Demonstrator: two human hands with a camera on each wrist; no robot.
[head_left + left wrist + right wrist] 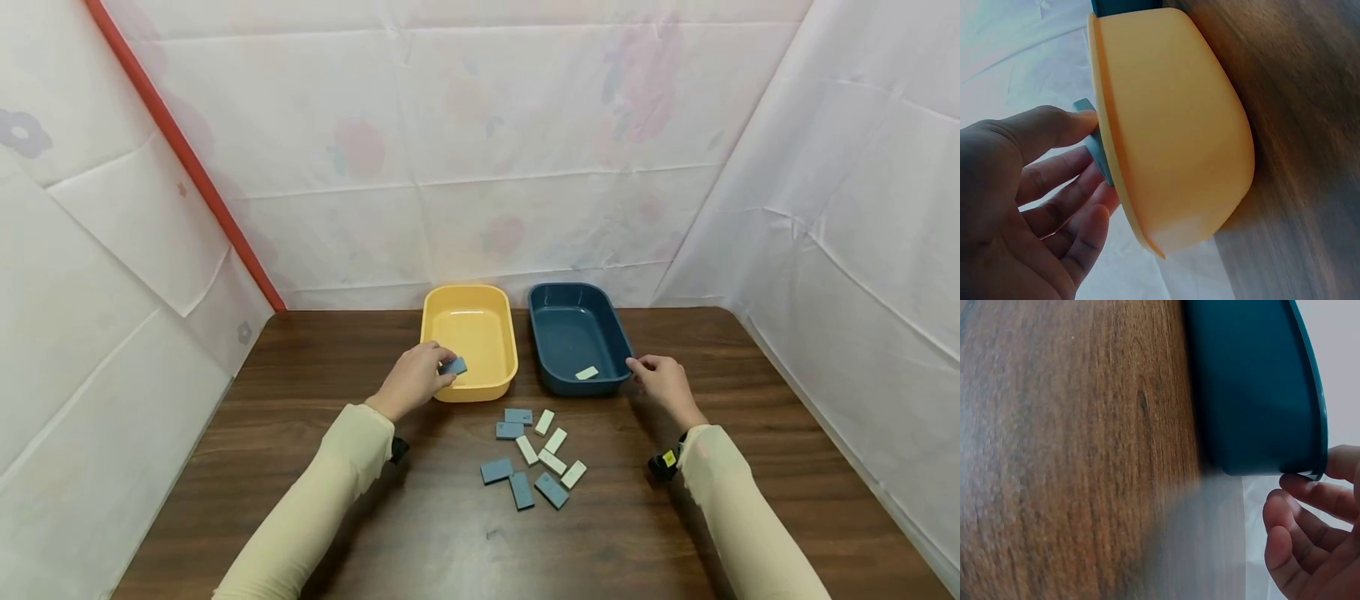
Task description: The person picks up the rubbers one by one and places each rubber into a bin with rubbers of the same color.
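My left hand (414, 379) pinches a blue-grey domino tile (453, 366) between thumb and fingers, over the near left rim of the yellow bin (507, 367). In the left wrist view the tile (1099, 150) stands tilted beside the rim, partly hidden by the thumb. At the near right corner of the dark blue bin (622, 337), my right hand (663, 385) pinches the rim, with the other fingers curled below it in the right wrist view. One cream domino tile (587, 373) lies inside the dark blue bin.
On the wooden table (600, 542), in front of the bins, lie several blue-grey tiles (496, 471) and several cream tiles (552, 462), loosely scattered. White cloth (465, 150) hangs behind and on both sides. A red strip (187, 158) slants down the left back corner.
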